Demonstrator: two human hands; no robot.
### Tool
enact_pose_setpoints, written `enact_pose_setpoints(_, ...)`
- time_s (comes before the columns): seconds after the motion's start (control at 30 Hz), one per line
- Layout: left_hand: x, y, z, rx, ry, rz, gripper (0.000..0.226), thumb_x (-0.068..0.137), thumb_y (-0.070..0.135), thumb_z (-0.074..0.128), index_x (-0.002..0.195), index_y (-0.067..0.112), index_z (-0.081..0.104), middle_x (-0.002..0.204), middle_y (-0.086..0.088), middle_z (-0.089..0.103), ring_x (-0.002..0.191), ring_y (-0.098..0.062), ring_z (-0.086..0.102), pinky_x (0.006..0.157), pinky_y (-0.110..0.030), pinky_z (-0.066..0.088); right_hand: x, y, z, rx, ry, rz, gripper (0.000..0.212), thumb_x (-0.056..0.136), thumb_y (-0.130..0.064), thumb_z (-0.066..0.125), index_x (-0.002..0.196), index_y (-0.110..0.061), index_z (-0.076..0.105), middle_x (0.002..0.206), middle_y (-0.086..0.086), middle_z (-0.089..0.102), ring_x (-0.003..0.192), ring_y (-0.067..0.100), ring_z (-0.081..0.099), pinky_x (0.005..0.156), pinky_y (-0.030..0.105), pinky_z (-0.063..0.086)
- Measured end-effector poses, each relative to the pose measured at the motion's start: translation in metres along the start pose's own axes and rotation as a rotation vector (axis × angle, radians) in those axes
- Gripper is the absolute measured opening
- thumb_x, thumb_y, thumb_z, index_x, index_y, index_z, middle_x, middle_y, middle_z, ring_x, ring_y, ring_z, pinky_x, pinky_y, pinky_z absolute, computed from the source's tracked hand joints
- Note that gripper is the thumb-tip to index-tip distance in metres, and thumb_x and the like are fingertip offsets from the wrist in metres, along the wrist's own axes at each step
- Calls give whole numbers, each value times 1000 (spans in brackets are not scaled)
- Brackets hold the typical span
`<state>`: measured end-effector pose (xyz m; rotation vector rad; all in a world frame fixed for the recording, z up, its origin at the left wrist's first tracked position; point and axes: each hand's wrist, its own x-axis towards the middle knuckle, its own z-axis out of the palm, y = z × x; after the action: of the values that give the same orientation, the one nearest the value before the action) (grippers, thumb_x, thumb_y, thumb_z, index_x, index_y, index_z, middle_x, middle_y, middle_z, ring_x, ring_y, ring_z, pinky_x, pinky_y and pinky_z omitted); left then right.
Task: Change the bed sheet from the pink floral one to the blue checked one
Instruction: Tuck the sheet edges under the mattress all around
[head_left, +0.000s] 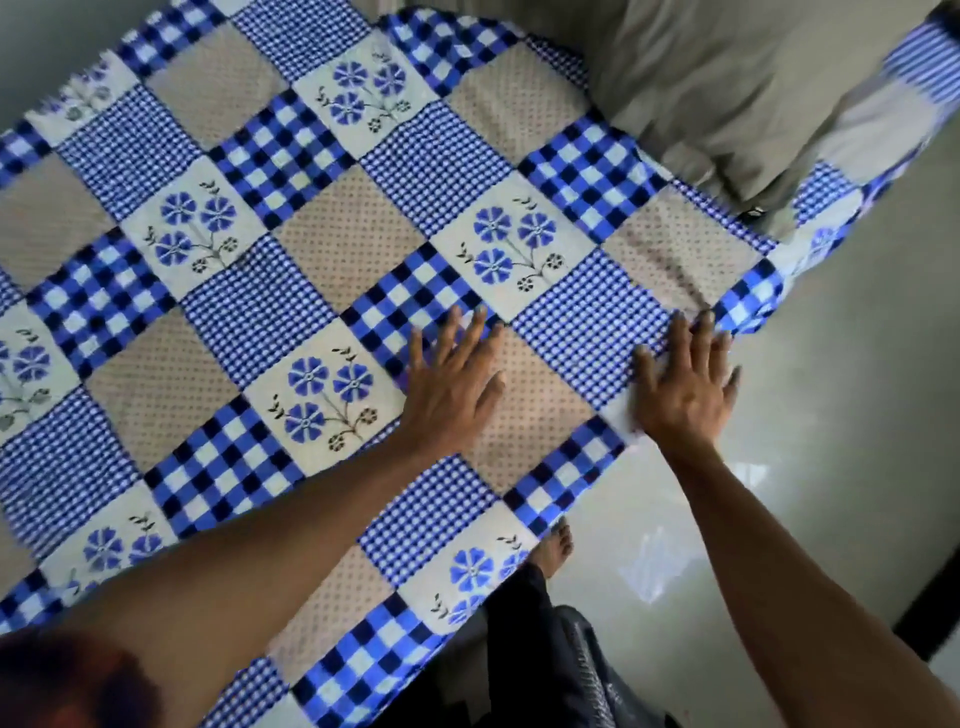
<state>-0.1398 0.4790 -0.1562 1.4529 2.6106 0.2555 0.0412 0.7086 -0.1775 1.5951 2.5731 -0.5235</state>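
The blue checked sheet (322, 249), a patchwork of blue gingham, beige dotted and blue-flower squares, lies spread over the bed and fills most of the view. My left hand (453, 384) rests flat on it, fingers spread, a little in from the bed's right edge. My right hand (684, 382) presses flat on the sheet right at that edge, fingers apart. Neither hand grips the cloth. Beyond my right hand the sheet's corner hangs rumpled over the side. No pink floral sheet is in view.
A grey-beige pillow (727, 88) lies at the top right of the bed, on the sheet. Pale glossy floor (831, 415) runs along the bed's right side. My bare foot (556, 545) and dark trousers (550, 654) stand close against the bed edge.
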Motion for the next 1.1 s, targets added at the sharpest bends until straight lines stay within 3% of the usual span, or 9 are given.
enact_pose_setpoints(0.1, 52, 24, 1, -25, -15, -27, 60, 102, 44, 38, 157, 21, 27, 166, -2, 17, 153, -27, 11, 115, -68, 12, 19, -13, -13, 90, 109, -55, 73, 98, -59, 23, 156, -16, 31, 165, 7, 24, 152, 32, 18, 122, 54, 16)
enact_pose_setpoints(0.17, 80, 40, 0, -38, -19, -69, 58, 103, 45, 32, 157, 22, 27, 166, -1, 18, 153, -25, 11, 116, -67, 12, 17, -42, -7, 127, 128, -260, 60, 102, -45, 33, 152, -12, 39, 160, 13, 34, 148, 35, 26, 120, 55, 20)
enact_pose_setpoints(0.3, 113, 56, 13, -11, -68, -147, 58, 104, 47, 28, 157, 25, 25, 166, 0, 18, 153, -26, 14, 115, -69, 12, 18, -72, 18, 29, -4, -513, 54, 104, -45, 38, 153, -24, 39, 163, 1, 28, 152, 25, 21, 122, 54, 17)
enact_pose_setpoints(0.4, 117, 57, 28, 53, -96, -167, 64, 103, 55, 20, 159, 24, 17, 167, -3, 11, 153, -28, 12, 114, -71, 6, 70, -31, 2, -53, 35, -375, 62, 103, -58, 31, 158, -30, 27, 166, -1, 14, 154, 23, 13, 124, 50, 5)
enact_pose_setpoints(0.5, 117, 59, 35, 67, -97, -157, 67, 102, 59, 15, 160, 25, 12, 167, -3, 6, 154, -28, 6, 115, -70, 3, 112, 28, -25, -57, 57, -168, 71, 100, -66, 28, 160, -30, 17, 168, -3, 11, 155, 17, 7, 123, 52, 6)
enact_pose_setpoints(0.67, 119, 61, 34, 68, -109, -166, 68, 101, 60, 14, 160, 25, 12, 168, -2, 4, 154, -27, 4, 114, -70, 3, 123, 36, -45, -1, 57, -40, 70, 100, -59, 36, 158, -21, 25, 167, 2, 17, 155, 23, 9, 123, 54, 10)
enact_pose_setpoints(0.83, 136, 74, 24, -11, -65, -146, 63, 101, 55, 22, 157, 26, 26, 166, -2, 16, 153, -26, 9, 116, -69, 1, 106, -33, -40, 62, -65, -333, 59, 104, -46, 20, 158, -22, 26, 167, 1, 17, 154, 23, 12, 125, 49, 3)
enact_pose_setpoints(0.93, 162, 89, 16, -67, -20, -45, 56, 102, 48, 31, 153, 26, 34, 165, -2, 21, 153, -26, 11, 118, -66, 4, 123, -25, -39, 63, -69, -244, 58, 105, -50, 22, 158, -26, 25, 167, -4, 16, 154, 19, 12, 125, 48, 1)
enact_pose_setpoints(1.1, 213, 121, 18, -139, -47, 175, 55, 99, 41, 40, 149, 19, 43, 162, -5, 28, 152, -29, 18, 115, -64, 21, 181, 42, -60, 18, 27, -47, 60, 101, -54, 29, 149, -19, 42, 158, 5, 38, 149, 26, 27, 122, 54, 15)
